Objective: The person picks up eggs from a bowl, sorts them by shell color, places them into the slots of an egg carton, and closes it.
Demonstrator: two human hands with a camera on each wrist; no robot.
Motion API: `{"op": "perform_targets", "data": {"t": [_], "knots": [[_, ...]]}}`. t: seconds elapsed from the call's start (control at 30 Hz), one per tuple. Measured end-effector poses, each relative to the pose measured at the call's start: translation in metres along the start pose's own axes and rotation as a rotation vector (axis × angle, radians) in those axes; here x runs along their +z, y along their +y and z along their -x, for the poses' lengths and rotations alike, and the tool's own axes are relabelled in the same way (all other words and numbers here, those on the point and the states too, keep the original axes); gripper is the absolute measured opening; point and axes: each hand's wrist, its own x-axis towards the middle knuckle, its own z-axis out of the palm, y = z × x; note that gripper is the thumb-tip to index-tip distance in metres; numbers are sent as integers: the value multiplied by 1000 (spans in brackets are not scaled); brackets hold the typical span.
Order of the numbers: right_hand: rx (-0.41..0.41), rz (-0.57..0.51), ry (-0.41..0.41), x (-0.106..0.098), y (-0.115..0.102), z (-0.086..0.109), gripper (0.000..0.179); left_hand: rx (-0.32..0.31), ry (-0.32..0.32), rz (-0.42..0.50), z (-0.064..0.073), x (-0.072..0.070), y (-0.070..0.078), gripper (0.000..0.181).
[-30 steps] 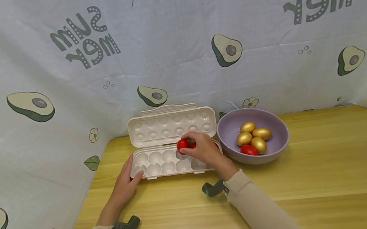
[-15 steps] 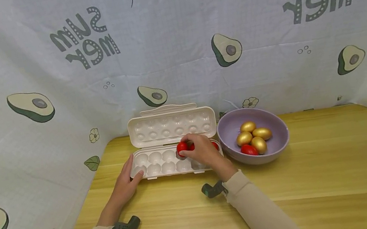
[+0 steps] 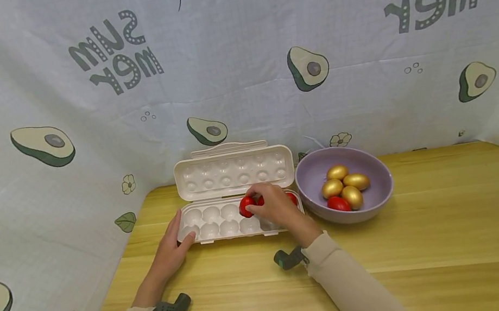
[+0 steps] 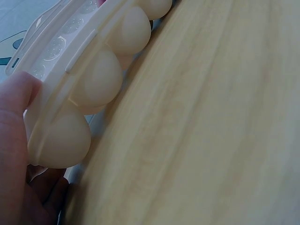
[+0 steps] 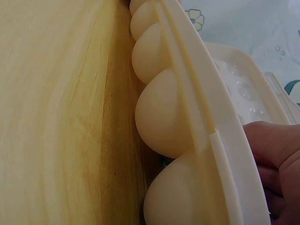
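An open cream egg box (image 3: 210,215) stands at the back of the table, its lid (image 3: 215,175) tipped up behind it. My left hand (image 3: 169,250) grips its left end; the left wrist view has the thumb (image 4: 14,108) at the rim and the fingers underneath. My right hand (image 3: 280,207) pinches a red egg (image 3: 245,208) at a cup in the back row. Right of that egg, a red egg (image 3: 260,201) is partly covered by my fingers, and another red egg (image 3: 292,198) shows in the box's right end. The right wrist view hides the held egg behind the box wall (image 5: 161,112).
Close beside the box's right end stands a purple bowl (image 3: 385,198) with several golden eggs (image 3: 351,196) and one red egg (image 3: 338,204). A printed cloth (image 3: 235,70) hangs behind the wooden table (image 3: 441,233). Each wrist wears a dark camera band (image 3: 168,309).
My right hand has shifted slightly left and down with the red egg, which sits lower at the back-row cup. My left hand and the bowl have stayed put.
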Motion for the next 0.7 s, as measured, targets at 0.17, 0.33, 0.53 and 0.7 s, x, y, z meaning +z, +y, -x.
{"op": "perform_targets", "data": {"t": [0.17, 0.33, 0.53, 0.7], "knots": [[1, 1, -6, 0, 0, -1, 21, -1, 3, 4, 1, 0, 0, 75], [20, -21, -30, -1, 0, -1, 22, 3, 6, -2, 1, -1, -1, 75], [46, -58, -46, -3, -1, 0, 22, -4, -1, 6, 0, 0, 0, 76], [51, -58, -51, -4, -2, -1, 22, -7, -1, 9, 1, 0, 0, 76]]}}
